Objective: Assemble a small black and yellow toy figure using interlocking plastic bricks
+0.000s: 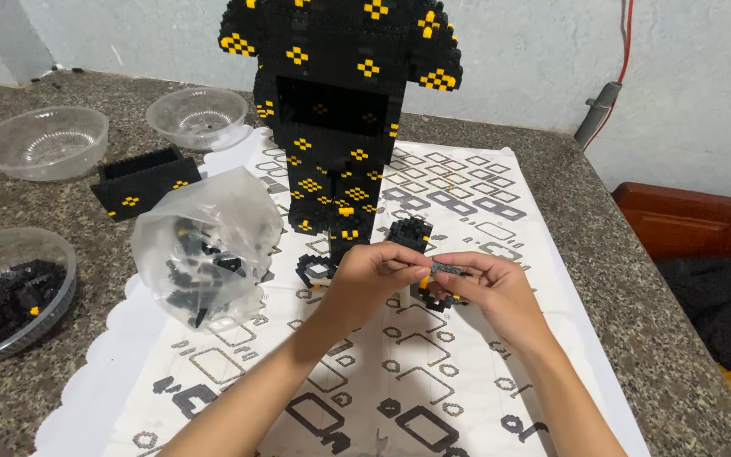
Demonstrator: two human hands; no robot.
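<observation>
Two hands meet at the centre of the frame, fingertips together on a small dark strip of bricks (448,269). The left hand (374,275) pinches one end and the right hand (488,286) pinches the other, so the strip is clamped between them just above the patterned white mat (433,398). Just behind the hands a small black brick cluster (408,232) sits on the mat, and a ring-shaped piece (315,270) lies to the left of the left hand. Behind these, at top centre, stands a tall black and yellow brick model (340,101). Left of centre is a clear plastic bag of bricks (205,250). Further left lie a bowl of dark bricks (10,292), a black brick box (141,182) and two empty clear bowls (42,142), all on the speckled stone counter (636,279).
</observation>
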